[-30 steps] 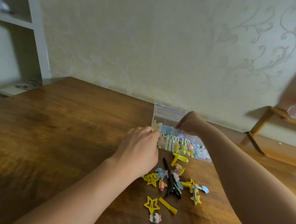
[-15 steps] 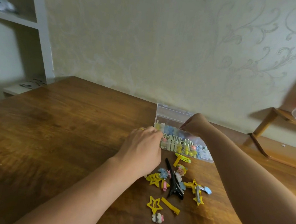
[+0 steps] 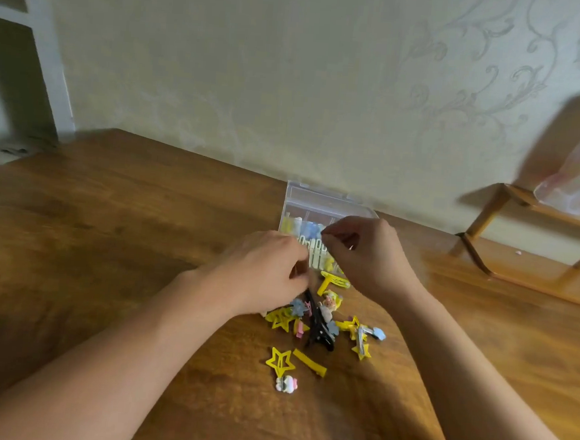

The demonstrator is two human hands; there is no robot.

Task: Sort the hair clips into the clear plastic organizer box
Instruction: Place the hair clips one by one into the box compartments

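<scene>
your left hand (image 3: 266,269) sits at the near left corner of the clear organizer box (image 3: 320,201), fingers curled under at the box's front edge; whether they pinch a clip or only steady the box, i cannot tell, since the fingertips are hidden. your right hand (image 3: 365,256) hovers over the box's near right part with thumb and forefinger pressed together, perhaps on something small, but nothing shows plainly between them. the box lies at twelve o'clock from the loose pile of hair clips (image 3: 322,321), its lid standing up against the wall (image 3: 291,82), its compartments already holding yellow, blue and white pieces. the pile spreads toward you at six o'clock from both hands, so the next reach is, i judge, a short pull back and down. the black claw clip (image 3: 318,328) lies with its long axis running roughly twelve to six, in the middle of the heap; the yellow star clip (image 3: 280,361) and the flat yellow bar clip (image 3: 309,362) lie apart at the near edge, with a small white and pink clip (image 3: 285,383) just beyond them toward you. your left hand is nearer the star, your right nearer the silver and blue clips (image 3: 369,335) at four o'clock. the wooden table (image 3: 110,224) gives open room to nine o'clock and toward you; at twelve the wall closes in just behind the box, and a wooden rack (image 3: 520,243) stands well apart at two o'clock.
</scene>
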